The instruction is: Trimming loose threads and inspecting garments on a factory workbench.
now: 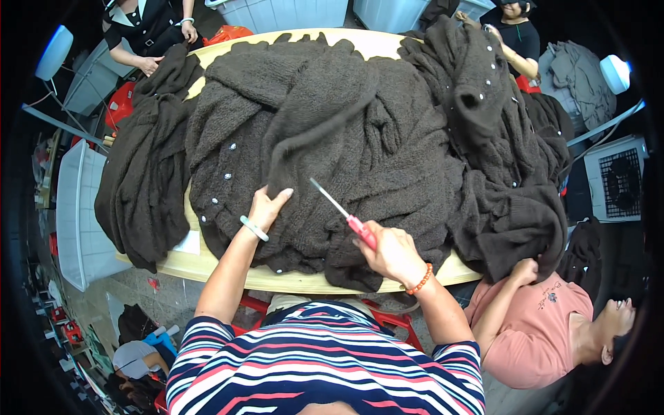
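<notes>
While holding brown knit in the left fingers, grips a pink tool in the right fingers, with buttons left of both, worktop beneath.

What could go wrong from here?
The metal tip of the pink-handled tool in the right hand points toward the left hand, so a slip might jab it. That tip might also snag the dark knitwear. Shiny buttons stand out on it and could catch as well.
</notes>
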`<control>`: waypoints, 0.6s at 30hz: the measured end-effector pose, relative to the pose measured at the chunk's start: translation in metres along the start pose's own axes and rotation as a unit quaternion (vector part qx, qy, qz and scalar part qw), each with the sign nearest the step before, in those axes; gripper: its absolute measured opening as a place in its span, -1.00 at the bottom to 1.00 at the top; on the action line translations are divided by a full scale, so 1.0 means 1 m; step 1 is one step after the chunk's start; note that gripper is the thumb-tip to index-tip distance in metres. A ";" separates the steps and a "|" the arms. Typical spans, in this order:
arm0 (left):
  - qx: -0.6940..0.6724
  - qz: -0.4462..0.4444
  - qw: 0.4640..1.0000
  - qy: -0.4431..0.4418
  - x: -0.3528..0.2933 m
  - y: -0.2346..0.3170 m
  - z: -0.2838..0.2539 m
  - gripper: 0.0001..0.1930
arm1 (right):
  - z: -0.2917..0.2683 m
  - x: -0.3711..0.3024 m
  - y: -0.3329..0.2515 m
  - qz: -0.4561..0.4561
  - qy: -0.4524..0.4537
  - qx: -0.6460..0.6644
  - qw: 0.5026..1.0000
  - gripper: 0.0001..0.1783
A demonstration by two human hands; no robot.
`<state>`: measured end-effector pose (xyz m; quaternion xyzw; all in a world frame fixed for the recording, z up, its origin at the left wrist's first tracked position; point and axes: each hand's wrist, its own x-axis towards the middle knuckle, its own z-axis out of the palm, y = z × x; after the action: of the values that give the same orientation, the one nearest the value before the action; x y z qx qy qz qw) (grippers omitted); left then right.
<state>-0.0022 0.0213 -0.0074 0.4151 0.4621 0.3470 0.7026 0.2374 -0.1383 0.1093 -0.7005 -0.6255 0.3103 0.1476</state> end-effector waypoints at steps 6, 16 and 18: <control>0.540 0.383 0.748 0.058 0.031 0.048 0.082 -0.14 | -0.007 0.006 0.018 0.058 0.080 0.044 0.994 -0.77; 0.279 0.217 0.935 0.012 0.081 -0.003 0.078 -0.77 | -0.007 0.000 0.027 0.019 -0.004 0.028 0.999 -0.70; 0.361 0.229 0.903 0.044 0.035 -0.004 0.058 -0.74 | 0.006 0.004 0.029 0.011 -0.034 0.107 0.994 -0.76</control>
<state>0.0639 0.0346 -0.0104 0.7188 0.4784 0.3264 0.3846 0.2562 -0.1409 0.0863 -0.6771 -0.5854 0.4003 0.1967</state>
